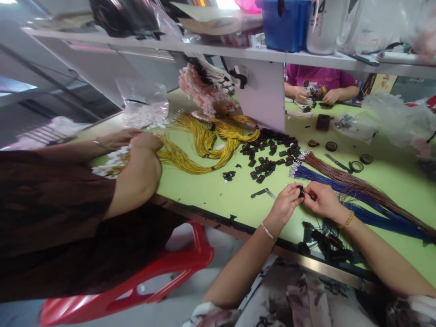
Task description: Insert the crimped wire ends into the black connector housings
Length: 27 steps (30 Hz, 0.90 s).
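Note:
My left hand (285, 203) and my right hand (323, 200) meet over the green table (218, 193) near its front edge. Together they pinch a small black connector (301, 190), the left holding its body, the right gripping a thin wire end at it. A bundle of blue wires (340, 185) and a bundle of brown wires (357, 184) fan out just beyond my right hand. Finished black pieces with wires (327, 243) lie below my hands at the table edge. A heap of loose black connectors (270, 154) lies further back.
A co-worker in a dark top sits at my left on a red stool (177, 268), arm (139, 175) over yellow wires (207, 141) and white parts. Another person in pink (318, 84) works across the table. Tape rolls (356, 165), plastic bags and a shelf with a blue bin (286, 22) stand behind.

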Available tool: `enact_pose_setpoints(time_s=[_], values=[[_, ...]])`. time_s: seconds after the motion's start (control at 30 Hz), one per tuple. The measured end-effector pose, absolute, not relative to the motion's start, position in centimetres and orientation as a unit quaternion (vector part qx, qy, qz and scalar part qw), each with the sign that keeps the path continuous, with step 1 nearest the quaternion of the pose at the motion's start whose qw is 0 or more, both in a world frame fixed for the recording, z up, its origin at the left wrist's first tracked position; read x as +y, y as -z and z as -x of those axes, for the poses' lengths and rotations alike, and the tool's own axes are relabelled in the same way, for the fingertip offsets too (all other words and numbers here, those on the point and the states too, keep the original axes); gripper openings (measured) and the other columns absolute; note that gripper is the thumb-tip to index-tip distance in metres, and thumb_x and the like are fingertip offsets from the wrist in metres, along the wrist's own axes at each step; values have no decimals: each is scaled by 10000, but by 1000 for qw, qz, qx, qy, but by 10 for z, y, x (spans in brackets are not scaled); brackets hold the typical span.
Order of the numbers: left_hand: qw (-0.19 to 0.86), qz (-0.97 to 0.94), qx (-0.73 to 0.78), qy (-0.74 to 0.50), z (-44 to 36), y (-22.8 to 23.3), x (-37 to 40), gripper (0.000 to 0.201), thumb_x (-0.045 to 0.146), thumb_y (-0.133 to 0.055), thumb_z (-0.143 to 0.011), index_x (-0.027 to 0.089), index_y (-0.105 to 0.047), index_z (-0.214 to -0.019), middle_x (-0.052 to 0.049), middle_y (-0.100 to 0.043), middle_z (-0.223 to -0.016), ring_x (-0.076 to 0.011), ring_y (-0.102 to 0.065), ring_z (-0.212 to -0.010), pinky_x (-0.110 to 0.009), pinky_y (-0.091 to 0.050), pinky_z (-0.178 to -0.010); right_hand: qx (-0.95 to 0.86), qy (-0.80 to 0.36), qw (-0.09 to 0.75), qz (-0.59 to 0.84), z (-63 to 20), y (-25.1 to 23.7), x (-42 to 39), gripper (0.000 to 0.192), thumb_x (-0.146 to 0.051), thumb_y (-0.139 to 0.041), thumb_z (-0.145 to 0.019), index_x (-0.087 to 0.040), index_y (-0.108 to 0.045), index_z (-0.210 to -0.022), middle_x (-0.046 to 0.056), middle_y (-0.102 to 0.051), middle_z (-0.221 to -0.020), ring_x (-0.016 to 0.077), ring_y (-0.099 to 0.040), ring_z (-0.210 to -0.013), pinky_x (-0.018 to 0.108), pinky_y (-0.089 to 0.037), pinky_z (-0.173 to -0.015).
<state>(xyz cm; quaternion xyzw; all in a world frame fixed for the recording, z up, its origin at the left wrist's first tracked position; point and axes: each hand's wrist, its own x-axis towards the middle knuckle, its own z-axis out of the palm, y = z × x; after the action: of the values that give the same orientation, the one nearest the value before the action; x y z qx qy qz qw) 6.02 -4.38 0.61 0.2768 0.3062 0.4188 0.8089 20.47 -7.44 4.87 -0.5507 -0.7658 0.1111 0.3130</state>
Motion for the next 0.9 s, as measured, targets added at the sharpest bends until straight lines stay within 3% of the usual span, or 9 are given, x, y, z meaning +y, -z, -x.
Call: enact_pose_setpoints(time_s=[0.53,0.7,0.9], values=[[764,-301,371,-434,-65,-11,-49,387,277,-813,-578,127,-611,-873,-22,-621,-770,-93,-570,-679,-228,-456,-660,-752,-155,291,571,-204,-41,-76,133,-196,-497,-801,-175,-519,-671,4,-540,-600,106,-415,-518,231,-286,-524],[772,-308,359,-425,-64,-12,-48,370,292,-784,-629,134,-608,-914,-59,-647,-870,-122,-604,-759,-259,-477,-719,-728,-176,327,577,-228,-54,-27,200,-288,-485,-860,-173,-621,-768,24,-649,-740,127,-519,-641,227,-359,-613],[777,-318,360,-408,-61,-7,-46,387,319,-778,-648,131,-615,-945,-87,-664,-902,-134,-619,-792,-256,-476,-726,-620,-190,237,723,-239,-32,50,77,-256,-646,-704,-191,-672,-672,20,-650,-656,141,-512,-594,248,-330,-571]])
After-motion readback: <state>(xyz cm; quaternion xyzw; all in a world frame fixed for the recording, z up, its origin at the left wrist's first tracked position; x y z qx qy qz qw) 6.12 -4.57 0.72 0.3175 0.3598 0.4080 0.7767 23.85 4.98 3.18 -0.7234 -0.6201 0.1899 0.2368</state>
